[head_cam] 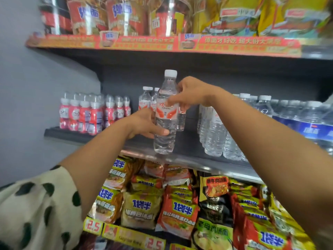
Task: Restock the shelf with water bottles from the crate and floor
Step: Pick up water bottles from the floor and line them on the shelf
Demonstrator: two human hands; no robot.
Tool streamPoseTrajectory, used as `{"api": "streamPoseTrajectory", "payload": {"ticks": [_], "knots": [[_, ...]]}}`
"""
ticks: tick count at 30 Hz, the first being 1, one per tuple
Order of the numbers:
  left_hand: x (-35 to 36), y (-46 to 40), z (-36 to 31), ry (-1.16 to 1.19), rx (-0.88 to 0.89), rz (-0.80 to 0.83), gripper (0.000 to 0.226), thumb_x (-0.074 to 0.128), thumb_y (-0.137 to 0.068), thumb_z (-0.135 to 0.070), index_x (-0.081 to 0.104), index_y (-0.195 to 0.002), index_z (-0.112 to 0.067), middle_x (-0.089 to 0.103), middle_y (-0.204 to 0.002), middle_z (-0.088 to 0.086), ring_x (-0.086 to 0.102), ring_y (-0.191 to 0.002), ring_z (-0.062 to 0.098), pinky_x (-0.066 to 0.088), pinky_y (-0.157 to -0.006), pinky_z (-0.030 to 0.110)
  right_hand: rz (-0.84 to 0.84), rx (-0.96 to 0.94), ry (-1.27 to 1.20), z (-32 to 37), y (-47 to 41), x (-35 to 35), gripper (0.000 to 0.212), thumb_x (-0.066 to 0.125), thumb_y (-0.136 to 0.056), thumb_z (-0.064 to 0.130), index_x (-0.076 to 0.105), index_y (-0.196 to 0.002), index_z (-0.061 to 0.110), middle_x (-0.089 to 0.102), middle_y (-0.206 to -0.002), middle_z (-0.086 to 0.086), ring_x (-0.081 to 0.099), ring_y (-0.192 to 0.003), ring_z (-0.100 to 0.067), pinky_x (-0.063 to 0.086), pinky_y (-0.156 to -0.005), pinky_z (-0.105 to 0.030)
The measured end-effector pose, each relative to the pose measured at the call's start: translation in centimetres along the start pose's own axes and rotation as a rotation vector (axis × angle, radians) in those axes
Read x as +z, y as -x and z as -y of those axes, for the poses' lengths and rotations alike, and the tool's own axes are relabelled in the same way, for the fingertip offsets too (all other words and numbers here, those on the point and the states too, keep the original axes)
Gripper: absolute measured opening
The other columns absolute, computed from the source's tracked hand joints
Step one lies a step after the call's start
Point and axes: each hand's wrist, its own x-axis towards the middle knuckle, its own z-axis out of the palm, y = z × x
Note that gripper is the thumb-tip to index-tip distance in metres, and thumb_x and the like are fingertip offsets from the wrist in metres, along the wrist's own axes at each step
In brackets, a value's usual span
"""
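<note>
Three shelves fill the frame against a plain grey wall [21, 87] on the left. At lower left a cream sleeve [36, 210] with dark dots covers the left arm. On the middle shelf [189, 157], a dark board with a pale metal front edge, pink-wrapped small bottles [86, 116] stand in tight rows at the far left. The left hand [144, 125] comes up from lower left, its grip wrapped round the lower middle of a clear, ribbed plastic water bottle [164, 112] with a white cap and a red-and-white label. The bottle stands upright in the centre of the frame, its base at the shelf's front edge; whether it rests on the board cannot be told. The right hand [191, 92] grasps the same bottle at label height and just above. Behind it a few matching bottles [146, 98] stand near the back, with bare dark board around them. Right of centre, clear bottles [216, 130] crowd close, then blue-labelled ones [306, 121] at the right edge. Above, the top shelf [162, 44] carries a red printed strip and noodle cups. Below, glossy noodle packets [173, 210] lie heaped, yellow price tags [93, 226] in front.
</note>
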Motion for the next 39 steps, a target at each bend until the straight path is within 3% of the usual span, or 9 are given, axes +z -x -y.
{"api": "streamPoseTrajectory", "payload": {"ticks": [10,14,18,21,24,27,31,36,39], "knots": [[-1.7,-11.2,5.8,0.035,-0.034,-0.015,0.037,0.077,-0.074,0.004,0.061,-0.102,-0.015,0.071,-0.102,0.001,0.065,-0.102,0.019,0.054,-0.09,0.04,-0.048,0.123,-0.004,-5.4,-9.6,4.3,0.021,0.077,-0.072,0.027,0.064,-0.071,0.011,0.067,-0.063,0.0,0.062,-0.054,-0.011,0.048,-0.051,-0.022],[-2.0,-15.0,8.4,0.026,-0.041,-0.01,0.031,0.078,-0.074,0.002,0.063,-0.095,-0.016,0.071,-0.106,0.005,0.065,-0.103,0.021,0.054,-0.092,0.042,-0.025,0.178,-0.045,-8.0,-13.2,6.2,0.024,0.078,-0.073,0.026,0.066,-0.08,0.006,0.072,-0.073,-0.006,0.069,-0.061,-0.017,0.058,-0.061,-0.028],[-2.0,-18.0,10.0,0.017,-0.027,0.017,0.031,0.078,-0.075,-0.002,0.065,-0.101,-0.012,0.071,-0.106,0.007,0.066,-0.103,0.022,0.054,-0.091,0.04,-0.016,0.209,-0.085,-9.7,-15.2,7.0,0.017,0.076,-0.078,0.022,0.063,-0.077,0.012,0.069,-0.072,0.0,0.065,-0.055,-0.007,0.056,-0.056,-0.02],[-1.9,-19.6,10.5,-0.001,0.007,0.011,0.028,0.078,-0.075,-0.003,0.065,-0.096,-0.017,0.071,-0.106,0.005,0.066,-0.104,0.022,0.053,-0.091,0.037,0.003,0.228,-0.082,-10.8,-16.5,7.0,0.023,0.076,-0.079,0.022,0.066,-0.093,0.006,0.072,-0.083,-0.004,0.069,-0.068,-0.013,0.059,-0.063,-0.022],[-1.8,-20.9,10.9,-0.097,0.029,-0.061,0.025,0.081,-0.074,-0.007,0.06,-0.075,-0.022,0.068,-0.084,-0.001,0.066,-0.092,0.019,0.053,-0.089,0.037,0.012,0.236,-0.097,-11.9,-17.7,7.2,0.027,0.076,-0.079,0.018,0.065,-0.1,0.007,0.071,-0.084,-0.003,0.068,-0.069,-0.011,0.059,-0.067,-0.023],[-1.9,-22.1,11.7,-0.194,-0.035,-0.126,0.041,0.08,-0.075,-0.005,0.045,-0.055,-0.016,0.052,-0.056,-0.001,0.061,-0.063,0.016,0.058,-0.068,0.032,0.005,0.248,-0.114,-13.0,-19.0,7.3,0.022,0.076,-0.08,0.015,0.063,-0.097,0.01,0.068,-0.078,0.001,0.066,-0.062,-0.007,0.057,-0.06,-0.019],[-1.9,-24.0,12.2,-0.317,-0.08,-0.175,0.035,0.079,-0.077,-0.013,0.049,-0.059,-0.01,0.061,-0.069,0.009,0.069,-0.078,0.025,0.057,-0.078,0.037,0.003,0.301,-0.102,-14.0,-20.7,7.4,0.026,0.078,-0.078,0.014,0.065,-0.099,0.005,0.069,-0.08,-0.003,0.066,-0.065,-0.012,0.056,-0.057,-0.018],[-1.4,-25.7,12.4,-0.43,-0.064,-0.261,0.023,0.078,-0.079,-0.017,0.058,-0.074,-0.008,0.068,-0.085,0.01,0.068,-0.085,0.024,0.053,-0.076,0.034,-0.041,0.315,-0.135,-15.5,-22.8,8.3,0.035,0.079,-0.075,0.011,0.065,-0.105,0.0,0.071,-0.095,-0.011,0.069,-0.073,-0.018,0.057,-0.064,-0.025],[-1.2,-26.8,12.7,-0.441,-0.071,-0.298,0.018,0.078,-0.079,-0.014,0.062,-0.081,-0.006,0.069,-0.089,0.009,0.068,-0.088,0.024,0.052,-0.076,0.033,-0.077,0.313,-0.141,-16.1,-23.5,8.6,0.031,0.081,-0.073,0.012,0.067,-0.099,0.003,0.072,-0.093,-0.01,0.07,-0.076,-0.02,0.058,-0.066,-0.028]]}}
